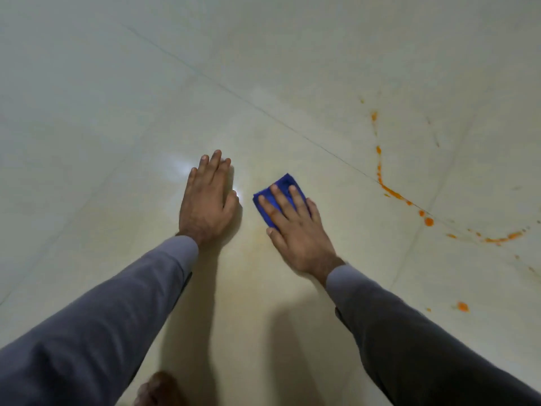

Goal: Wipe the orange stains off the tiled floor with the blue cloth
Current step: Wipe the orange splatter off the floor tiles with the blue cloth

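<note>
Orange stains [392,190] trail untouched off to the right, right hand [295,230] pressing the blue cloth [279,183] flat, left hand [209,200] spread on the floor [117,112], so mostly undone I'd say.

Your right hand [295,230] covers most of the blue cloth [282,184], so you cannot tell how it is folded or how far it reaches under the palm; both sleeves run off the bottom edge, the left sleeve [96,332] at the corner; the orange stains [392,190] trail out past the right edge; a brown shape [159,389] at the bottom is cut off and too blurred to name; faint marks near the stains are too small to tell.
</note>
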